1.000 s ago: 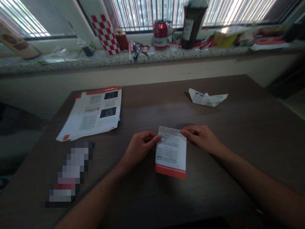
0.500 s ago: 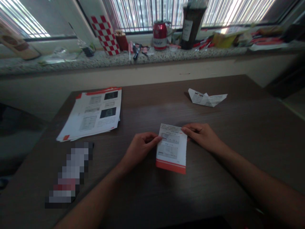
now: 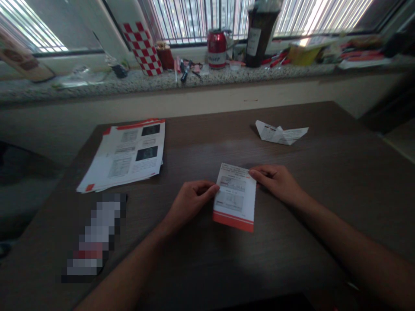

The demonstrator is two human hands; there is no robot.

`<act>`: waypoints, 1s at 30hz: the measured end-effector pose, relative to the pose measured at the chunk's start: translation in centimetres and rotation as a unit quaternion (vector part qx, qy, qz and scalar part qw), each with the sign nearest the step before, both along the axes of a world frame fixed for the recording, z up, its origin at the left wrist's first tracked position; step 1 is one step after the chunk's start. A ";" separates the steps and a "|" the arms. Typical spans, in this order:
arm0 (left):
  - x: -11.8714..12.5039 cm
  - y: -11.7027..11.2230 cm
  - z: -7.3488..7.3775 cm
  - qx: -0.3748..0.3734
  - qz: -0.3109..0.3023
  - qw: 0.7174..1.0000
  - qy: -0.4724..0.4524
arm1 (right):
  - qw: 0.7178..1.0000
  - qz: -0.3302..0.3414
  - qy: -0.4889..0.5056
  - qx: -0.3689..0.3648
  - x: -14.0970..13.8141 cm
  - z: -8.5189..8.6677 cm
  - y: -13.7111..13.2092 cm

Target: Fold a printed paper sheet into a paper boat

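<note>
Paper, white with grey printed panels and a red band along its near edge, is held between the two grips. The left grip is closed on its left edge, thumb on top; the right grip pinches its far right corner, thumb also on top. Under both grips spreads the dark brown table; whether the paper touches it, I cannot tell. Left of the left grip, well apart, lies an oblong, its face hidden by pixelation. Ahead of the right grip, a boat folded from printed paper rests towards the table's far side. Ahead and left of the left grip, sheets lie in a loose stack, two dark pictures on the top one. Beyond the table, farther ahead of both grips, a speckled sill bears a checkered carton, a red can and a dark bottle. Behind them is a barred window.
</note>
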State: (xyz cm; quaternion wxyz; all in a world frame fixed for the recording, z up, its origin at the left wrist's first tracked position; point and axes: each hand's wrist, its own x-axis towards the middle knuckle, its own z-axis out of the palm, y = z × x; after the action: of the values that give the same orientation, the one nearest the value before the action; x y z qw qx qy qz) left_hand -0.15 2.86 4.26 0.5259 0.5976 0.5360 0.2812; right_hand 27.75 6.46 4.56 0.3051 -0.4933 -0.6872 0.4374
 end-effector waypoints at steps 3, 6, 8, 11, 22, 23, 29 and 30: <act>0.0 0.0 0.0 -0.002 -0.003 1.000 -0.006 | 1.000 0.000 0.015 -0.003 0.0 -0.1 0.0; 0.1 0.0 0.1 -0.009 0.000 1.000 -0.009 | 1.000 0.000 0.010 -0.006 0.0 -0.1 0.0; 0.1 -0.1 0.2 -0.006 0.003 1.000 -0.006 | 1.000 -0.004 0.003 -0.004 0.0 -0.1 0.0; 0.0 0.0 0.2 0.010 0.003 1.000 0.015 | 1.000 -0.004 0.003 -0.001 0.1 -0.1 0.1; 0.1 -0.1 0.4 -0.002 -0.027 0.999 0.033 | 0.998 -0.034 0.038 -0.028 0.5 -0.8 0.6; 0.1 -0.1 0.4 0.001 -0.032 0.999 0.040 | 0.998 -0.035 0.035 -0.029 0.5 -0.8 0.6; -0.2 0.1 0.2 0.023 -0.088 0.992 0.091 | 0.998 -0.057 0.027 -0.020 0.7 -0.6 0.9; -0.2 0.1 0.2 0.025 -0.089 0.991 0.092 | 0.998 -0.058 0.025 -0.019 0.7 -0.6 0.9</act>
State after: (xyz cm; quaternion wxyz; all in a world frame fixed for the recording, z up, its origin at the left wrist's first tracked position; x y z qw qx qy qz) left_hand -0.36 2.97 4.48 0.4825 0.6792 0.5193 0.1901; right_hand 28.44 7.38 3.98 0.3378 -0.5272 -0.6407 0.4444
